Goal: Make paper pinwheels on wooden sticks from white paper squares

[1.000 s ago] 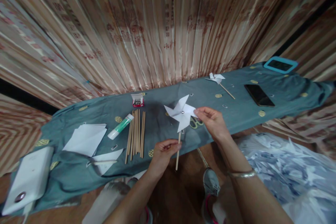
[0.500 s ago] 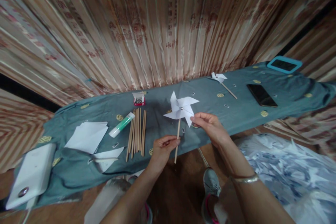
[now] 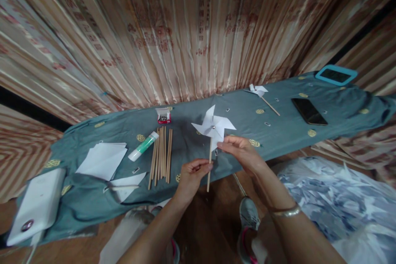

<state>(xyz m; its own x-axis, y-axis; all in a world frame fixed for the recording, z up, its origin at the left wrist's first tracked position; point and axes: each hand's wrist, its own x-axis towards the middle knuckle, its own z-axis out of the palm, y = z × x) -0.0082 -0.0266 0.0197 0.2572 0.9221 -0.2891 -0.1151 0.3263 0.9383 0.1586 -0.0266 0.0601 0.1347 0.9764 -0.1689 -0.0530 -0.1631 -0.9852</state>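
A white paper pinwheel (image 3: 213,126) with a silver pin at its hub is held upright over the table's front edge. My left hand (image 3: 194,175) is closed around its wooden stick (image 3: 210,152), low down. With thumb and fingers together, my right hand (image 3: 243,151) pinches the tip of the lower blade. To the left lie a bundle of wooden sticks (image 3: 161,156), a green-and-white glue stick (image 3: 143,146) and a small red box (image 3: 163,116) of metal pins. A second pinwheel (image 3: 258,90) rests on the cloth at the back right.
White paper sheets (image 3: 102,161) and a cut paper piece with a pale tool (image 3: 123,187) lie at the left, beside a white device (image 3: 38,206). A dark phone (image 3: 308,111) and a blue-framed tablet (image 3: 336,75) are at right. A plastic bag (image 3: 343,202) stands below. Curtains (image 3: 185,33) hang behind.
The pinwheel's blades have turned a little clockwise. My right hand has moved slightly left and down with the blade tip; my left hand stays on the stick.
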